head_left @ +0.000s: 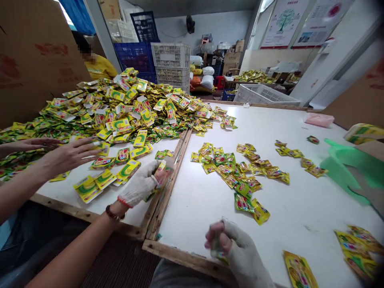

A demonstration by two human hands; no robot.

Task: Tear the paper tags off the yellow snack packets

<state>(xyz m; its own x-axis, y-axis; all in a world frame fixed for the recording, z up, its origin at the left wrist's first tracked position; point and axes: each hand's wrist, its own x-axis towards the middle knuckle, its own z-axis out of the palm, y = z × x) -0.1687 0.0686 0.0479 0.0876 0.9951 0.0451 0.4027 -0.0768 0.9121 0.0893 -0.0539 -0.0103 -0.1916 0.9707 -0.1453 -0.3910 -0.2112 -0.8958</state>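
Observation:
Both of my hands wear white knit gloves with the fingertips bare. My left hand [143, 185] reaches across the seam between two white tables, its fingers closed on a few small yellow-green packets [163, 167]. My right hand [232, 249] is at the near table edge, curled into a pinch on one small packet [217, 250]. A scatter of the same packets [240, 172] lies on the right table [288, 128] ahead of my right hand. A large heap of packets and yellow cards [120, 108] covers the left table [99, 202].
A co-worker's bare hands [64, 155] sort cards on the left table. Another person in yellow sits behind the heap [99, 66]. A green plastic bag [345, 168] and more packets [357, 244] lie at right. White and blue crates [171, 64] stand at the back.

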